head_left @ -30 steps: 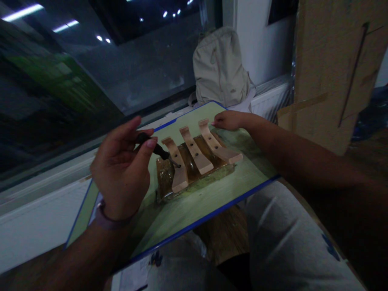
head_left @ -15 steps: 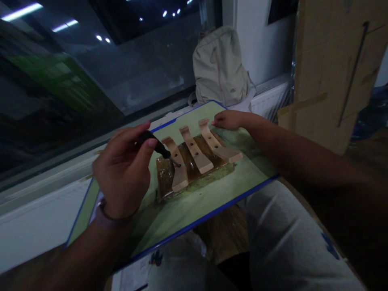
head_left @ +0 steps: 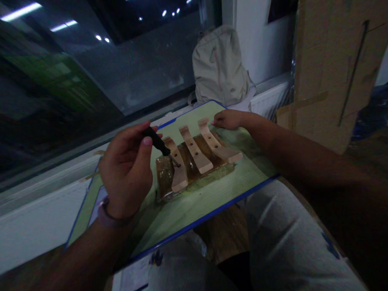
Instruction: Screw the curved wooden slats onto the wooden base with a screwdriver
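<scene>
In the head view, a black-handled screwdriver with a thin metal shaft [head_left: 159,143] is being pinched between the thumb and fingers of the left hand [head_left: 129,173], whose wrist, circled by a dull purple band [head_left: 110,216], is being bent so that the palm is facing inward. The tool is being held at a slant, its tip being set at the lower hole of the leftmost light-brown, wood-toned curved piece [head_left: 180,180]. This piece is being supported on a shiny amber slab [head_left: 165,173], beside a matching middle curved piece [head_left: 202,163] and a matching right curved piece [head_left: 223,152]. The slab is being borne by a pale green board with blue edging [head_left: 194,206], which is lying above light grey trousers [head_left: 279,226]. The right arm is being stretched across the board's right side, and the right hand [head_left: 229,119] is being held with fingers curled near the right piece's upper end; whether anything is being gripped there cannot be told. On the beige fabric backpack [head_left: 216,72] standing behind, a small mark is showing, too small to be read.
</scene>
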Motion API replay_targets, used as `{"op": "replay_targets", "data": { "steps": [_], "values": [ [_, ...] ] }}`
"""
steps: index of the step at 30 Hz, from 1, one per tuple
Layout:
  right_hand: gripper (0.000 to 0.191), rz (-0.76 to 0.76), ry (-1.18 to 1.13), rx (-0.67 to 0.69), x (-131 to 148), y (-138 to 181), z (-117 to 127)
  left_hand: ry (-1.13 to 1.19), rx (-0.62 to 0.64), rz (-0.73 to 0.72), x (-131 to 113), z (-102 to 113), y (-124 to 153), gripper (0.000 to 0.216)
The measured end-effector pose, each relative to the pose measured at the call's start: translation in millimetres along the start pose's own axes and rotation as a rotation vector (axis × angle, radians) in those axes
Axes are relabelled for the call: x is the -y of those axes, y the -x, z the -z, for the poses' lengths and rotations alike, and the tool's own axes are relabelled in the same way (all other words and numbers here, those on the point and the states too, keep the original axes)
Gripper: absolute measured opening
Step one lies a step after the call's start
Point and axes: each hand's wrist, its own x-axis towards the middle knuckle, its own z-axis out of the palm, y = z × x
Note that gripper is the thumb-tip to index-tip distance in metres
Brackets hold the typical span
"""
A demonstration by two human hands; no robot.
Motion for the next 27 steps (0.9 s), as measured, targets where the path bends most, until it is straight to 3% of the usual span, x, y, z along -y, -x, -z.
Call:
{"op": "replay_targets", "data": {
  "steps": [3, 7, 13, 20, 27],
  "values": [
    [0.046, 0.008, -0.003, -0.010, -1.6, -0.7, -1.5, 0.061, 0.023, -0.069, 2.6, 0.7, -1.3, 0.020],
    [0.047, 0.008, -0.015, -0.014, -1.7, -0.6, -1.6, -0.061, -0.055, -0.180, 1.8, 3.7, -4.2, 0.021],
    [0.044, 0.001, 0.002, -0.013, -0.5, -0.5, -0.8, 0.062, 0.003, -0.008, -1.1, -0.1, 0.0, 0.018],
    [0.046, 0.009, 0.014, -0.017, -2.9, -2.8, -2.9, -0.059, -0.063, -0.171, 3.1, 2.1, -2.2, 0.018],
    [0.045, 0.008, 0.018, -0.013, -3.0, -1.3, -1.8, 0.140, -0.021, 0.009, 3.6, -2.1, 1.1, 0.021]
  ]
}}
